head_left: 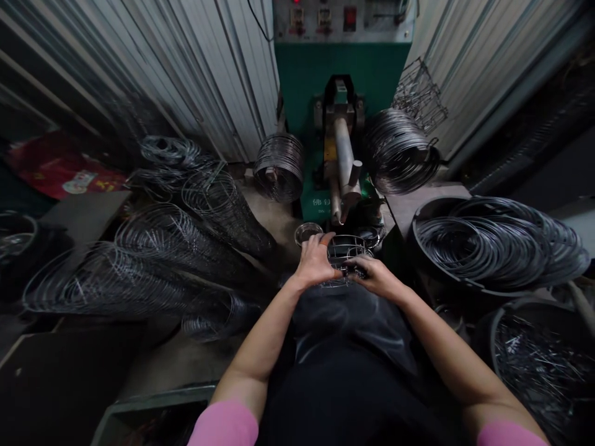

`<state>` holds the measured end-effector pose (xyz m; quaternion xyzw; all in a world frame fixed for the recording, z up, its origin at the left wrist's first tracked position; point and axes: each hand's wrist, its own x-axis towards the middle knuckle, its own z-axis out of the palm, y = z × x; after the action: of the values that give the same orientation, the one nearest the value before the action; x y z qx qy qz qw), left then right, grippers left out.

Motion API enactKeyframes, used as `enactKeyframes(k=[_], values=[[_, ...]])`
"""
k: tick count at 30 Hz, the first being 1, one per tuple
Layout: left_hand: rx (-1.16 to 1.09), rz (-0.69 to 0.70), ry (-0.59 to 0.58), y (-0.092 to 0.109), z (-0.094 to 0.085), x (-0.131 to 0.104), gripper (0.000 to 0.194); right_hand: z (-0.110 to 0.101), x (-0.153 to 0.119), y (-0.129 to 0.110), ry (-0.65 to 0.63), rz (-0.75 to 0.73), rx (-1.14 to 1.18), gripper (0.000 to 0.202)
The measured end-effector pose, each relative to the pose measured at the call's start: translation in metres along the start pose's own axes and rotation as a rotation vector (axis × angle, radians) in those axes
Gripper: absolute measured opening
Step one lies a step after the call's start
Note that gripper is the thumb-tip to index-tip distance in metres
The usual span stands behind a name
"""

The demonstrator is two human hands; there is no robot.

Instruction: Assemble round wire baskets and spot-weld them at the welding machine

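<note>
A round, cage-like wire frame (pixel 346 243) rests at my lap, just below the welding arm of the machine. My left hand (pixel 317 259) is closed around its left side, thumb toward the near edge and fingers over the rim. My right hand (pixel 374 274) is at the near right side, its fingers curled and pinched together against the wires. What lies in the right fingertips is too dark and small to name. The metal electrode arm (pixel 344 155) points down toward the frame, its tip a little beyond my hands.
Behind stands the green machine (pixel 297 80). Wire coils (pixel 279 167) hang left and another coil (pixel 400 152) right. Tall stacks of wire rings (pixel 171 248) fill the left. At right are a tub of rings (pixel 418 248) and a bin of short wires (pixel 534 359).
</note>
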<state>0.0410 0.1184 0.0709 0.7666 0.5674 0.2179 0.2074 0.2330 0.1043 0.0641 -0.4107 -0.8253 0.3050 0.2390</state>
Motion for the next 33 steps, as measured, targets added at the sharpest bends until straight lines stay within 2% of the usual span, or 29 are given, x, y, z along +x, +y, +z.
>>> enactKeyframes(k=[5,20,24,28,33], values=[[-0.017,0.048,-0.003,-0.006,0.001,0.006,0.095,0.002,0.007,0.005,-0.009,-0.012,-0.047,0.023],[-0.126,0.037,0.047,-0.029,0.006,0.027,0.098,0.003,0.028,0.017,0.017,-0.107,-0.137,0.025],[-0.134,0.041,0.076,-0.032,0.004,0.042,0.097,-0.004,0.043,0.020,0.035,-0.138,-0.149,0.024],[-0.139,0.018,0.044,-0.036,0.002,0.059,0.098,-0.011,0.057,0.022,0.065,-0.129,-0.167,0.019],[-0.137,0.028,0.017,-0.036,0.002,0.065,0.096,-0.007,0.054,0.026,0.109,-0.063,-0.221,0.033]])
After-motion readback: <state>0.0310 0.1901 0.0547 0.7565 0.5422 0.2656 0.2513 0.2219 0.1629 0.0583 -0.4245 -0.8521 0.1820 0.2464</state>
